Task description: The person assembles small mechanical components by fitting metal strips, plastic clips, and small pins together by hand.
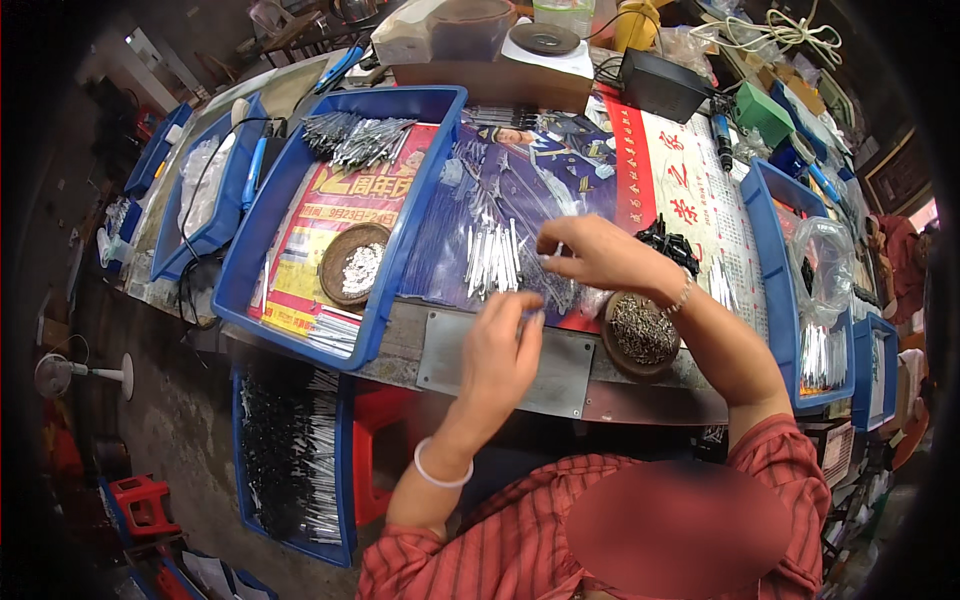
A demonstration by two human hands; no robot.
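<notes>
My left hand (pixel 500 350) is over the table's front edge, its thumb and fingertips drawn together in a pinch; whatever they hold is too small to name. To the right, my right hand (pixel 605 258) reaches in over the table with fingers bent and thumb apart from the forefinger; nothing shows between them. Beyond the left hand lies a row of thin silver rods (pixel 492 258) on a printed sheet. A round bowl of small brass-coloured parts (pixel 642 335) sits below my right wrist. Just past that wrist is a pile of black parts (pixel 668 243).
On the left, a blue tray (pixel 225 285) holds rods and a wooden bowl of small white pieces (pixel 335 285). Another blue tray (pixel 775 190) stands on the right. Below the table is a blue bin (pixel 347 470) of black parts and rods. A black box (pixel 665 85) stands at the back.
</notes>
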